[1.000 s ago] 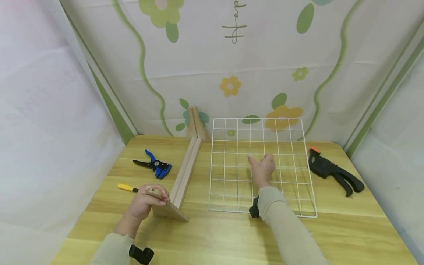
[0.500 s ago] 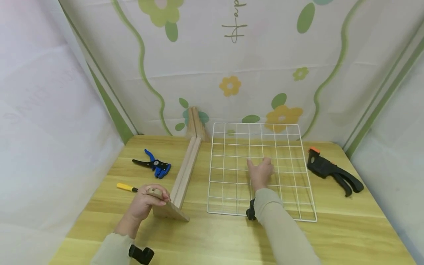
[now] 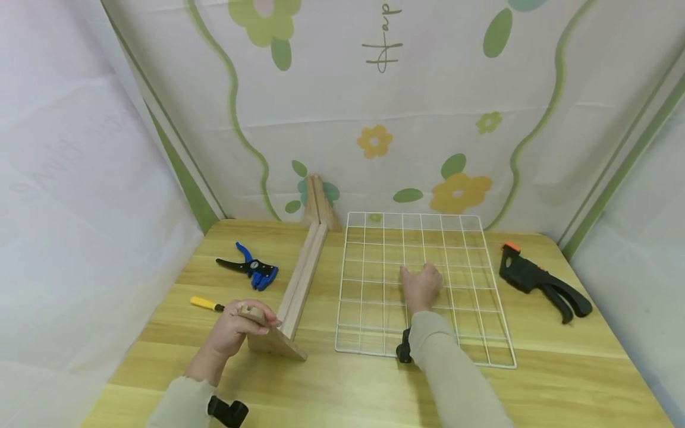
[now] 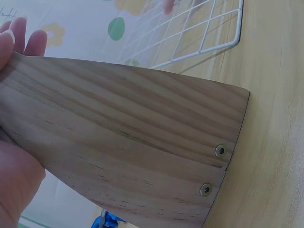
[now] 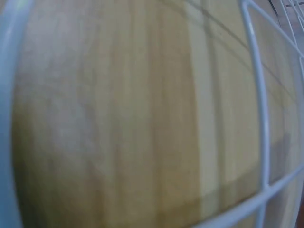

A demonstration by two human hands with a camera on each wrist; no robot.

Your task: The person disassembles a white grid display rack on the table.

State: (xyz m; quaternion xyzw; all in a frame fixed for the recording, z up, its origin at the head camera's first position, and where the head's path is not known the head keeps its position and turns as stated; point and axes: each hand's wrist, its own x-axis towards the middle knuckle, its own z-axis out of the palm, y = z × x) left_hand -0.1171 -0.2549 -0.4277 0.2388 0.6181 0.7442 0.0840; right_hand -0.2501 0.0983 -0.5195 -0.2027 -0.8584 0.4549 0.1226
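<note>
My left hand (image 3: 232,330) holds the top of the near wooden end board (image 3: 278,346), thumb on one side and fingers on the other. In the left wrist view, two screw heads (image 4: 220,151) show near this board's lower edge. Two parallel wooden rails (image 3: 304,276) run back from it to a far pair of wooden end pieces (image 3: 319,205) by the backdrop. To the right, my right hand (image 3: 421,286) grips a white wire grid panel (image 3: 383,282) near its middle, fingers curled at the wires. The right wrist view shows its wire (image 5: 262,109) close above the tabletop.
Left of the rails lie blue-and-black wire strippers (image 3: 257,273) and a yellow-handled tool (image 3: 203,304). A black pistol-grip tool (image 3: 535,279) with an orange end lies right of the grid. Fabric walls (image 3: 374,89) enclose the wooden table (image 3: 342,395) on three sides.
My right hand has come slightly down and nearer, and the wire grid panel's far edge has dropped with it. The left hand and the wooden end board have stayed put.
</note>
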